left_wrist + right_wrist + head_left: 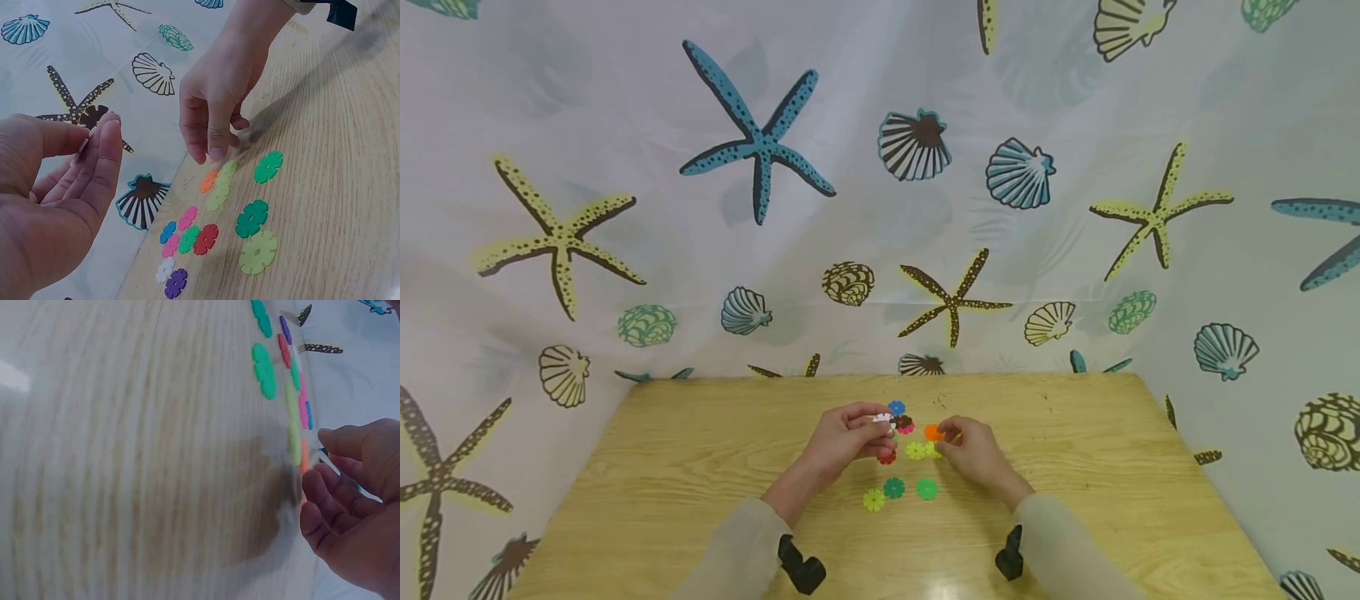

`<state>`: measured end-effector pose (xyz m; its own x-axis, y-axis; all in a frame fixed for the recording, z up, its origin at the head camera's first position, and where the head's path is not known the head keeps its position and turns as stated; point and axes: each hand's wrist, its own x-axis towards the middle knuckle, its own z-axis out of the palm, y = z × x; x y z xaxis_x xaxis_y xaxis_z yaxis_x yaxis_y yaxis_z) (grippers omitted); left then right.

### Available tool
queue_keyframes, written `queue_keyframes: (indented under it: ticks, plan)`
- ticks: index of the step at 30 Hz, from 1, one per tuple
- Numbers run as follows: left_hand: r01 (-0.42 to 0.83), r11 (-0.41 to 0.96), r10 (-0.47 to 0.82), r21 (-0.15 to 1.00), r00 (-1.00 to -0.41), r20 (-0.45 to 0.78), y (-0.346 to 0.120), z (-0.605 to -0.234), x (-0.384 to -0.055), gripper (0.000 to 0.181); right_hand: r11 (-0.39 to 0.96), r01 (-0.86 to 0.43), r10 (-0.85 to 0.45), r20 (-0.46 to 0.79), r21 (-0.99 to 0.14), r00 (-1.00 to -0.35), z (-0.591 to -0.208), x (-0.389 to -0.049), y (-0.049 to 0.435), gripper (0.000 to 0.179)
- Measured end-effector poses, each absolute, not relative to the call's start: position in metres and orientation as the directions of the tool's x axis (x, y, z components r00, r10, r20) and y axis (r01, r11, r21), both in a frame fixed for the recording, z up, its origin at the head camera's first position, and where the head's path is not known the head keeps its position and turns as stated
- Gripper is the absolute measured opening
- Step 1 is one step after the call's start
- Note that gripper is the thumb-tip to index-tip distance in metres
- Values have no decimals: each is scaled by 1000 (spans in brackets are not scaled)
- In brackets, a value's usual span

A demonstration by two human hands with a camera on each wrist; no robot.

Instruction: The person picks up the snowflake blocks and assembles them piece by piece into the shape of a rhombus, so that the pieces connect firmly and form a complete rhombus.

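Note:
My left hand is raised over the table and pinches a white notched plastic disc and a brown one between thumb and fingertips. The two discs overlap at the fingertips. Lower and to the right, my right hand hangs close over an orange disc and yellow-green discs, its fingers loosely bent. A gap shows between that thumb and the fingers in the right wrist view, with nothing held there. The left fingers partly cover a red disc in the head view.
More flat notched discs lie on the wooden table: blue, pink, purple, teal, bright green and yellow-green. A cloth printed with starfish and shells hangs behind and at both sides.

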<state>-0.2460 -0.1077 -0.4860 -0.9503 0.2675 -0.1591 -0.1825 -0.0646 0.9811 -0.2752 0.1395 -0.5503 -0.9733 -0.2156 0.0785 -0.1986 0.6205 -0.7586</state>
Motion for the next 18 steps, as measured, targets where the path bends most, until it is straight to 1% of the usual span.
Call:
queue_keyframes:
  ticks: [4,13,18]
  plan:
    - [-182,-61,264,981,-951,-160,-108,-486,-246,40,631,-202,-218,79,-749,-973,-556,-275,141,18]
    - [-174,-57,270,983,-951,-153,-109,-485,-245,41,655,-193,-187,91,-730,-978,-565,-276,138,27]
    - [-175,-57,277,983,-949,-153,-109,-483,-245,42,677,-203,-194,94,-708,-976,-565,-275,137,27]
